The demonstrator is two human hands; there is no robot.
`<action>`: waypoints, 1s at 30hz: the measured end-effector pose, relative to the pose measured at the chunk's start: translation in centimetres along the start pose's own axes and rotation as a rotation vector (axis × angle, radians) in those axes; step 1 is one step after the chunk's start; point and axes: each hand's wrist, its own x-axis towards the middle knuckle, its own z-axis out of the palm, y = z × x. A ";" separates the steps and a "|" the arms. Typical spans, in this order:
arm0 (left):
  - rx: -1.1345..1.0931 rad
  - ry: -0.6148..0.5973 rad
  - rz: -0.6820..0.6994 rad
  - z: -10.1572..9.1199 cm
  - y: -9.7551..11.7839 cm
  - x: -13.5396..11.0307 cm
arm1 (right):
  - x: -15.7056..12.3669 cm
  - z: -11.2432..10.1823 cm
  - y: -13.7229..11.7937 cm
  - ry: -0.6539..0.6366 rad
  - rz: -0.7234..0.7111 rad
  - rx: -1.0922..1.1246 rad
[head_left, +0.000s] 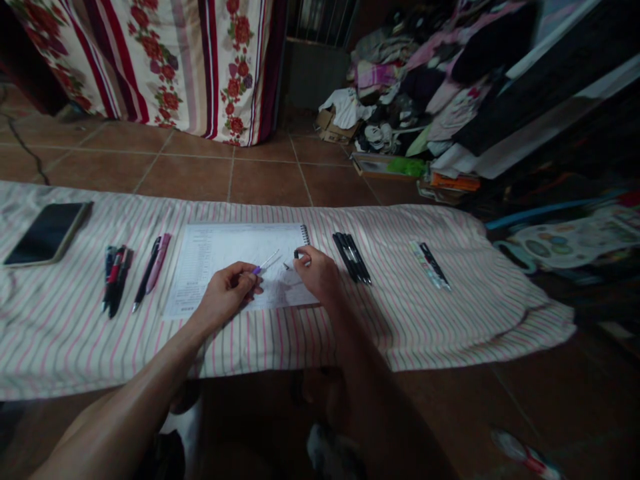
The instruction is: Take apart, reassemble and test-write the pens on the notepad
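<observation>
Over a white printed sheet (193, 280), my left hand (233, 283) is closed in a pinch on a pen part with a purple piece (257, 270) and a thin pale tube (270, 259) pointing up and to the right. My right hand (316, 267), also pinching, has a small black pen piece (297, 253) between thumb and fingers. Just left of that hand, a small dark pointed piece (286, 266) shows above the paper; whether it lies on it I cannot tell. The sheet rests on or belongs to a spiral-bound pad, its black coil (305, 233) at the upper right corner.
Several black pens (352, 258) lie right of the pad, with a packaged pen-like item (431, 265) farther right. To the left are a pink pen (159, 263), a black pen (147, 275), another pen bunch (116, 280) and a phone (47, 233). Striped cloth (300, 340) covers the table.
</observation>
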 end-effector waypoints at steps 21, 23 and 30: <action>-0.003 0.007 0.004 0.2 0.0 0.0 | 0.2 0.0 -1.3 -0.148 0.038 0.658; -0.008 0.005 -0.003 0.3 0.0 0.0 | 0.1 -0.2 -1.5 -0.213 0.063 0.727; 0.007 -0.015 -0.009 0.2 -0.3 0.1 | -0.2 -0.7 -2.1 -0.361 0.108 0.864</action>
